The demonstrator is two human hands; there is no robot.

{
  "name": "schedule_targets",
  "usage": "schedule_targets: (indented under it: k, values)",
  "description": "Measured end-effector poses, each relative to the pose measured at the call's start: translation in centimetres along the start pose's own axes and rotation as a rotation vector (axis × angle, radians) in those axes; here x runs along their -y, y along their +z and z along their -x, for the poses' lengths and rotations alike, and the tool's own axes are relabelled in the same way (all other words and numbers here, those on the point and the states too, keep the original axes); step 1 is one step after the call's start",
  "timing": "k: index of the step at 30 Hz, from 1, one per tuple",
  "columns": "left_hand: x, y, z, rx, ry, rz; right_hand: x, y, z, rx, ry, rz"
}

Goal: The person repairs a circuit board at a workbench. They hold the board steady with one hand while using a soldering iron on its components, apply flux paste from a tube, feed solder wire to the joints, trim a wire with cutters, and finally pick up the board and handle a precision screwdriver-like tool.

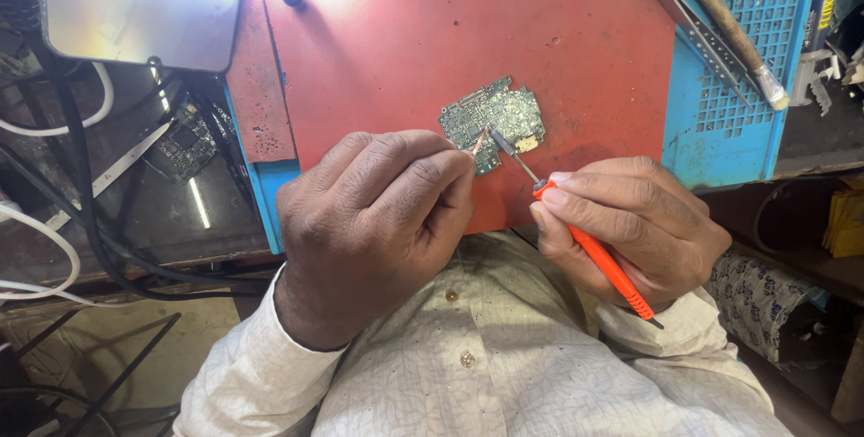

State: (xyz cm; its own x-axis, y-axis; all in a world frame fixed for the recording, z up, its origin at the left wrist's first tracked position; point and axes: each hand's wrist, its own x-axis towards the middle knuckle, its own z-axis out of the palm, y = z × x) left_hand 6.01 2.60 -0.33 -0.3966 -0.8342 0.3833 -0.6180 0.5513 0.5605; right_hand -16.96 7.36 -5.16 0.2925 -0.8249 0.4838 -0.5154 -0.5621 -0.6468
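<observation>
A small green circuit board lies on a red work mat. My left hand is closed, pinching a thin copper-coloured strand whose end touches the board's lower edge. My right hand grips an orange-handled soldering iron like a pen. Its metal tip rests on the board right beside the strand.
A blue perforated mat lies under the red one, carrying metal tweezers and a wooden-handled brush at top right. A shiny metal lamp base stands top left. Black and white cables and another board lie left.
</observation>
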Motion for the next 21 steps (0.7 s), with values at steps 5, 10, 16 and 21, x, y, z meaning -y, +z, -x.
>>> schedule_targets:
  k: [5, 10, 16, 21]
  values:
    - [0.15, 0.25, -0.10, -0.008, -0.003, 0.008, -0.19, -0.06, -0.54, -0.010, -0.017, -0.014]
    - [0.32, 0.27, -0.14, -0.003, 0.000, 0.014, -0.19, -0.18, -0.82, 0.020, -0.015, -0.013]
    - [0.38, 0.38, -0.16, -0.004, 0.009, 0.025, -0.64, 0.00, -0.40, 0.010, -0.041, -0.017]
    - [0.55, 0.60, 0.08, -0.008, 0.004, 0.045, -1.05, 0.11, -0.39, 0.002, -0.049, -0.018]
